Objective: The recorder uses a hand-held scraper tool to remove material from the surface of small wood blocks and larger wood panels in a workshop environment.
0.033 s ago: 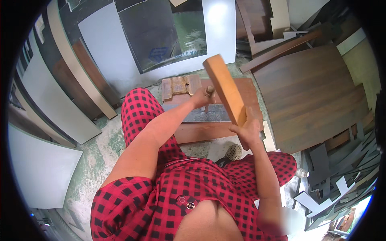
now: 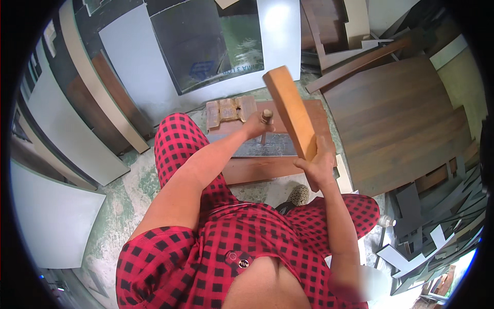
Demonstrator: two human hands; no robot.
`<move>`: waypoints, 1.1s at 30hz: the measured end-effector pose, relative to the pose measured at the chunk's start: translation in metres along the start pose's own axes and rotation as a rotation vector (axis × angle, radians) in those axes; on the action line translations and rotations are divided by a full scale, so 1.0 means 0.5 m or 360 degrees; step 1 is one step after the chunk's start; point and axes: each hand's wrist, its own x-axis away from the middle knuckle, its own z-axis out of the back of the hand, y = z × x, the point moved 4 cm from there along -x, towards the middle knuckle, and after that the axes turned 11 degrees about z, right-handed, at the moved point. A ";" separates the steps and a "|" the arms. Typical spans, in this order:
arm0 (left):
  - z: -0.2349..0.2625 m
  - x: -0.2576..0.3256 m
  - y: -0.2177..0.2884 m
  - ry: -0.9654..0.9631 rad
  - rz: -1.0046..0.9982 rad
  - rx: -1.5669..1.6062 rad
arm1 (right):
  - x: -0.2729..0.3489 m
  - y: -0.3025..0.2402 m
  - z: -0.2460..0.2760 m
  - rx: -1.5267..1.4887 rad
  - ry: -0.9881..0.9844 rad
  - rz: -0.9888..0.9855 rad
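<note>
My left hand [image 2: 252, 126] is closed around the wooden handle of an upright chisel [image 2: 266, 114], whose rounded top pokes out above the fist. Its lower part meets a dark grey-faced piece [image 2: 283, 147] lying across a low reddish-brown wooden bench [image 2: 321, 118]. In my right hand [image 2: 323, 166] is a long, thick wooden block [image 2: 290, 110], gripped at its narrower near end. The block slants up and away, raised over the bench just right of the chisel, apart from it. What the chisel's tip touches is too small to make out.
A notched wooden piece [image 2: 226, 110] lies at the bench's far left. Tall boards [image 2: 62, 123] lean at the left, and a white panel [image 2: 280, 41] stands behind. A large brown board [image 2: 396, 123] and stacked offcuts [image 2: 411, 211] are at the right. My bent knees flank the bench.
The far end of the wooden block has shifted slightly up and to the right. My left hand and the chisel have hardly moved.
</note>
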 end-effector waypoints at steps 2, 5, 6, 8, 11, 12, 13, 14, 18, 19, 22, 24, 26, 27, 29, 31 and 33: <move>0.005 0.001 0.002 -0.0006 0.0043 0.0094 | -0.004 0.004 0.015 -0.0035 0.0103 -0.0050; 0.013 0.003 0.008 0.0052 0.0091 0.0048 | -0.005 0.006 0.022 -0.0120 0.0106 -0.0091; 0.014 0.004 0.012 0.0072 0.0063 -0.0014 | -0.004 0.003 0.023 -0.0085 0.0132 -0.0054; 0.013 0.007 0.015 0.0063 0.0066 -0.0044 | -0.002 0.002 0.020 -0.0026 0.0119 -0.0076; 0.010 0.008 0.013 0.0012 0.0107 -0.0022 | 0.000 0.001 0.015 -0.0082 0.0060 -0.0133; 0.009 0.007 0.012 0.0021 0.0085 -0.0054 | 0.000 -0.002 0.015 -0.0082 0.0068 -0.0108; 0.008 0.005 0.011 0.0030 0.0063 -0.0087 | 0.000 -0.005 0.016 -0.0084 0.0077 -0.0090; 0.008 0.004 0.007 0.0009 0.0065 -0.0060 | 0.000 -0.008 0.016 -0.0088 0.0079 -0.0074; 0.008 -0.003 -0.004 -0.0052 0.0052 0.0045 | 0.001 -0.023 0.018 -0.0120 0.0221 0.0181; 0.008 -0.004 -0.006 -0.0060 0.0052 0.0076 | 0.000 -0.024 0.016 -0.0135 0.0240 0.0230; 0.002 -0.004 -0.007 -0.0064 0.0052 0.0159 | -0.002 -0.016 -0.005 -0.0083 0.0036 0.0180; 0.003 -0.004 -0.004 0.0064 -0.0013 0.0021 | -0.007 -0.007 -0.025 0.0062 -0.0224 0.0056; 0.002 -0.005 -0.004 0.0055 -0.0008 -0.0049 | -0.009 -0.005 -0.033 0.0082 -0.0308 -0.0010; 0.001 -0.006 -0.007 0.0012 0.0025 -0.0015 | -0.009 -0.004 -0.035 0.0091 -0.0361 -0.0080; 0.002 -0.007 -0.011 -0.0055 0.0036 0.0096 | -0.009 -0.015 -0.022 0.0026 -0.0172 0.0063; 0.005 -0.008 -0.017 -0.0076 0.0050 0.0054 | -0.006 -0.022 -0.008 -0.0091 -0.0014 0.0135; 0.005 -0.007 -0.021 -0.0084 0.0061 0.0005 | -0.002 -0.024 0.001 -0.0295 0.0137 0.0183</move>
